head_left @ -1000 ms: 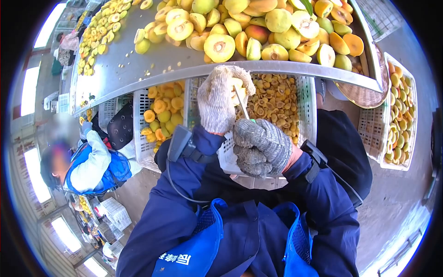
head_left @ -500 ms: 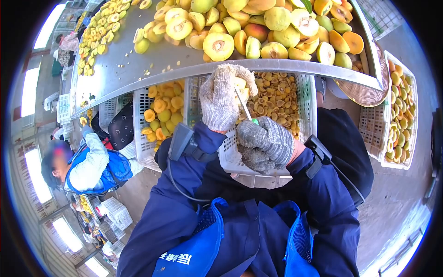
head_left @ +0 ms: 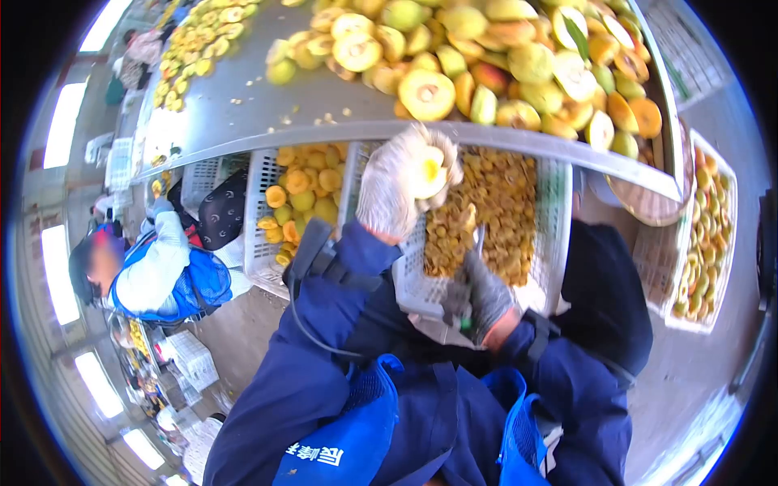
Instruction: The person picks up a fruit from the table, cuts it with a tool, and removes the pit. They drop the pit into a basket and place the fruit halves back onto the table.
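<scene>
My left hand (head_left: pixel 393 182), in a pale knitted glove, is closed around a yellow peach half (head_left: pixel 429 172), its cut face turned outward, close under the table's front edge. Lower to the right, my right hand (head_left: pixel 484 298) in a grey glove grips a small knife (head_left: pixel 479 240) with a green handle, its blade pointing up. Motion blurs this hand. Just above the blade tip, a small yellowish piece (head_left: pixel 470 215) shows over the crate. Beneath both hands stands a white crate (head_left: pixel 412 257) filled with brownish-yellow scraps (head_left: pixel 509 202).
Many peaches and halves (head_left: pixel 535 81) are heaped on the metal table (head_left: pixel 235 121). A crate of yellow halves (head_left: pixel 304 190) stands at the left, another crate of fruit (head_left: pixel 703 235) at the right beside a wicker basket (head_left: pixel 648 198). A person in a blue vest (head_left: pixel 178 275) works at the left.
The knife has come away from the fruit in my left hand; my right hand moved down and slightly right with it. The fruit's cut face now shows. The view has shifted slightly.
</scene>
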Action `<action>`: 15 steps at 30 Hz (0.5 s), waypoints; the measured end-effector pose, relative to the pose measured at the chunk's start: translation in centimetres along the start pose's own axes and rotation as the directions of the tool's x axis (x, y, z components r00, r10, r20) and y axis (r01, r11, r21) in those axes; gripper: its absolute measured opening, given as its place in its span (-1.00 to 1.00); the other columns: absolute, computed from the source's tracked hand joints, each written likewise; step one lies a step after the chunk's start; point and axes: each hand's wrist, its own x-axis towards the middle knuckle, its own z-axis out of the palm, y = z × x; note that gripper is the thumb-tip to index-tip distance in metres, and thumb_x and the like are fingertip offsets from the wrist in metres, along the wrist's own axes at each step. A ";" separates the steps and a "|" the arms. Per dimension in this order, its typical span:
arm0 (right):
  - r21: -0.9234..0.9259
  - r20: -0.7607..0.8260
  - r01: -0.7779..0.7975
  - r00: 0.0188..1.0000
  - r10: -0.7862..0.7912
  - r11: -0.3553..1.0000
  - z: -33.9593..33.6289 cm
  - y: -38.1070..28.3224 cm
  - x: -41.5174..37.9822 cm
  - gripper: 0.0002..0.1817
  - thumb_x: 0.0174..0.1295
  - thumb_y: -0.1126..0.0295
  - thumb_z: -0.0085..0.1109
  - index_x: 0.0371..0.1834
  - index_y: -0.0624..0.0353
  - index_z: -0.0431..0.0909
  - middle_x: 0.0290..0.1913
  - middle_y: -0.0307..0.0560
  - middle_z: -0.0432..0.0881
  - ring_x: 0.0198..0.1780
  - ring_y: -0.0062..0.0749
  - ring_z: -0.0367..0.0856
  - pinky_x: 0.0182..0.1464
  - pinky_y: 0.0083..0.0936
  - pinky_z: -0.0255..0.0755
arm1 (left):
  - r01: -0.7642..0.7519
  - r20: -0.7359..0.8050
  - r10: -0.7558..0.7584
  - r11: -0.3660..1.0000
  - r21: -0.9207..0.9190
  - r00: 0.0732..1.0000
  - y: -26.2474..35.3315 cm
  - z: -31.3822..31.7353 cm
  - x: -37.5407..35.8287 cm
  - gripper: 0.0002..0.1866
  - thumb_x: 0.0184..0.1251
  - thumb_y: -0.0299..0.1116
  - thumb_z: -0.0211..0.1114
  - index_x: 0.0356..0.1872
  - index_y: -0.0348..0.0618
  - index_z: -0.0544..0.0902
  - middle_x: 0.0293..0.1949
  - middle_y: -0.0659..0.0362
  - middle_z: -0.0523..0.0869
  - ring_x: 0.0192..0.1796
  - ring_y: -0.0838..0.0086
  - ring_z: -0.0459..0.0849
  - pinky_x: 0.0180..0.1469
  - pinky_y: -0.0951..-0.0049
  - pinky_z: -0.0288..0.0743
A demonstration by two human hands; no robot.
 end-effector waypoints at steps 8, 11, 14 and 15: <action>-0.188 0.144 0.203 0.973 -0.178 0.961 2.2 -2.1 -0.7 -0.52 0.45 -0.09 0.07 -0.49 0.02 0.32 -0.74 -0.24 0.25 -0.80 -0.38 0.23 -0.74 -0.38 0.16 | 0.067 -0.255 0.563 0.333 0.941 0.786 7.9 -22.9 4.2 -0.60 0.27 -0.13 0.35 0.06 -0.06 0.67 -0.01 -0.03 0.74 -0.01 0.06 0.73 0.07 0.22 0.58; -0.271 0.104 0.193 0.980 -0.171 0.943 1.8 -1.6 0.0 -0.53 0.46 -0.12 0.04 -0.45 0.01 0.33 -0.74 -0.23 0.25 -0.80 -0.38 0.24 -0.73 -0.39 0.15 | 0.377 -0.484 0.544 0.303 0.875 0.685 9.0 -25.4 13.6 -0.20 0.08 0.03 0.49 0.28 -0.29 0.49 0.15 -0.15 0.67 0.22 0.09 0.64 0.25 0.25 0.48; -0.435 0.107 0.237 0.972 -0.211 0.869 2.0 -0.9 -0.1 -0.53 0.44 -0.11 0.08 -0.42 0.01 0.32 -0.72 -0.24 0.25 -0.77 -0.40 0.24 -0.71 -0.41 0.13 | 0.191 -0.364 0.514 0.359 0.914 0.777 7.6 -27.4 18.7 -0.14 0.01 0.01 0.51 0.28 -0.35 0.46 0.14 -0.22 0.65 0.17 0.06 0.66 0.18 0.25 0.55; -0.408 0.104 0.219 0.976 -0.194 0.886 2.3 -0.9 -0.3 -0.54 0.45 -0.10 0.08 -0.42 0.02 0.32 -0.72 -0.23 0.25 -0.77 -0.40 0.24 -0.70 -0.42 0.13 | 0.343 -0.473 0.321 0.386 0.856 0.821 9.2 -25.6 17.7 -0.17 -0.03 -0.01 0.54 0.23 -0.35 0.50 0.08 -0.19 0.69 0.08 0.08 0.72 0.02 0.23 0.64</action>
